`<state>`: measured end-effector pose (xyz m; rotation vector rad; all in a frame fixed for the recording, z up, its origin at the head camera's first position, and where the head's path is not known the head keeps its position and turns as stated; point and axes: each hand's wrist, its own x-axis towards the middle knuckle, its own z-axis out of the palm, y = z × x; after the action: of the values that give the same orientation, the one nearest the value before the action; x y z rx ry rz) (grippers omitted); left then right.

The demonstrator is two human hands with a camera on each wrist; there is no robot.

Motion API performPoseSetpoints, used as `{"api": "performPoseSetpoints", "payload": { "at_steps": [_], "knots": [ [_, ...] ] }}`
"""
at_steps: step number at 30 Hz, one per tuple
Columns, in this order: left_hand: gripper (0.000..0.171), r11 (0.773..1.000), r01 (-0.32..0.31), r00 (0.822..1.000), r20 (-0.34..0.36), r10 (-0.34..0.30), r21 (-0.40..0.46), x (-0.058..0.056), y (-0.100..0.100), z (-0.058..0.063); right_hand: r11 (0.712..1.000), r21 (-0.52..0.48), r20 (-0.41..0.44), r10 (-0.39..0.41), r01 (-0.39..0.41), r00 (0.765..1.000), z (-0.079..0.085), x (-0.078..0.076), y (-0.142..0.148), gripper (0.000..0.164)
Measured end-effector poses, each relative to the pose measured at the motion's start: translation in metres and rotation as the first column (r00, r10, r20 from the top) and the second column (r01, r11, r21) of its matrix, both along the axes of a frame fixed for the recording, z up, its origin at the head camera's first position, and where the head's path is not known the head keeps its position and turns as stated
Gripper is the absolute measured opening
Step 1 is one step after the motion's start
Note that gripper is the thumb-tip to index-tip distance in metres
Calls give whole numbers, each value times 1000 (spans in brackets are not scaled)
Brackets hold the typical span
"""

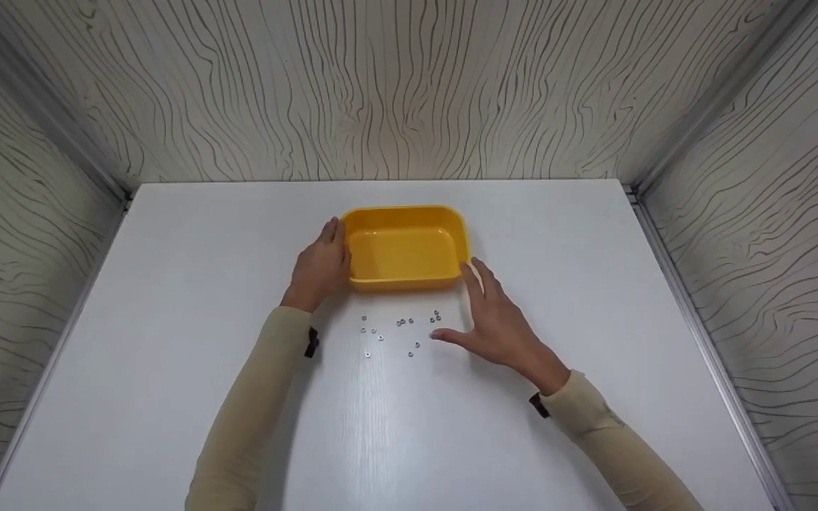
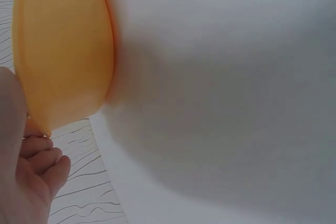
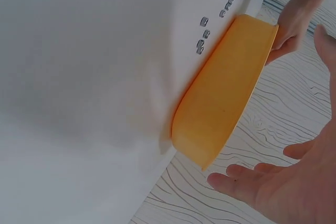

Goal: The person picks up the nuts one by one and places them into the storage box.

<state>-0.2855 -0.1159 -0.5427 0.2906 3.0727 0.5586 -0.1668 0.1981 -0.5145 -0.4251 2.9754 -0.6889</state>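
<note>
A yellow plastic bin [image 1: 405, 254] with nothing visible inside sits on the white table. My left hand [image 1: 320, 266] grips the bin's left rim; in the left wrist view, part of the left hand [image 2: 37, 177] shows beside the bin's wall [image 2: 65, 45]. At the bin's right front corner is my right hand [image 1: 498, 323], fingers extended and thumb spread away. In the right wrist view, the fingers of the right hand [image 3: 283, 182] lie close to the bin [image 3: 226, 87], apart from it. Several small metal nuts [image 1: 411, 321] lie scattered in front of the bin.
The white table [image 1: 203, 284] ends at a back wall [image 1: 380, 92] with a wood-grain pattern. Similar panels stand on the left and right, with metal rails [image 1: 707, 341] along the table's sides.
</note>
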Motion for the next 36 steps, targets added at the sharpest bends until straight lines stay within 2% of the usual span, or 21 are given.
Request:
{"api": "performPoseSetpoints", "payload": {
  "at_steps": [10, 14, 21, 27, 31, 36],
  "knots": [
    [59, 999, 18, 999, -33, -19, -31, 1, -2, -5, 998, 28, -96, 67, -64, 993, -4, 14, -12, 120],
    [57, 998, 24, 998, -60, -28, -64, 2, -2, -5, 992, 59, -80, 114, -109, 990, -7, 17, -13, 104],
    [57, 998, 19, 998, -64, -24, -67, 1, -1, -4, 981, 89, -20, 173, -171, 985, -17, 19, -11, 73],
    [58, 998, 21, 998, -64, -25, -65, 1, -1, -3, 963, 137, 5, 235, -233, 972, -22, 17, -8, 60],
    [60, 997, 25, 997, -65, -30, -79, 1, -2, -3, 936, 158, -25, 322, -314, 947, -26, 16, -8, 46],
    [61, 997, 16, 998, -60, -20, -77, 0, 1, -3, 886, 217, -144, 445, -410, 884, -32, 11, -9, 29]
  ]
}}
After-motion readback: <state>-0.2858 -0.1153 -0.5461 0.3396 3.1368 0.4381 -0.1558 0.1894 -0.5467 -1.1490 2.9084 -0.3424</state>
